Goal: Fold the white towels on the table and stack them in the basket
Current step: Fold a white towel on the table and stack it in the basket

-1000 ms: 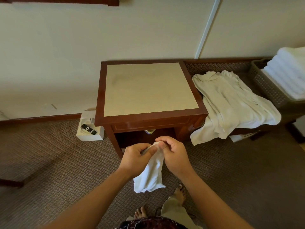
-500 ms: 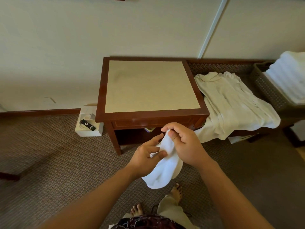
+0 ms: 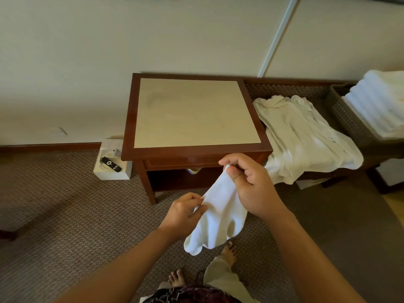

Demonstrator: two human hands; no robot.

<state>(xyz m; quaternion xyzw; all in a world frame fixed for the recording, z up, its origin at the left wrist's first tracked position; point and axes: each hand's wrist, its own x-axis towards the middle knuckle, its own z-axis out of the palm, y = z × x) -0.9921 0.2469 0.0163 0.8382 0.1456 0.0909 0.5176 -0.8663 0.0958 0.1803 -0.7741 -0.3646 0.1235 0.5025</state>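
Note:
A small white towel (image 3: 218,221) hangs in the air in front of the wooden table (image 3: 196,153), below its front edge. My right hand (image 3: 251,184) pinches the towel's top corner. My left hand (image 3: 185,212) pinches its left edge lower down. The towel droops in loose folds between and under both hands. A brown woven basket (image 3: 347,119) at the far right holds a stack of folded white towels (image 3: 380,101).
A large cream towel or robe (image 3: 306,136) is draped over a low bench right of the table. A white box with a black remote (image 3: 110,164) sits on the carpet left of the table. My bare feet are below the towel.
My hands have drawn apart along the towel: the right rose to the right, the left slid down its edge. The towel now stretches at a slant between them.

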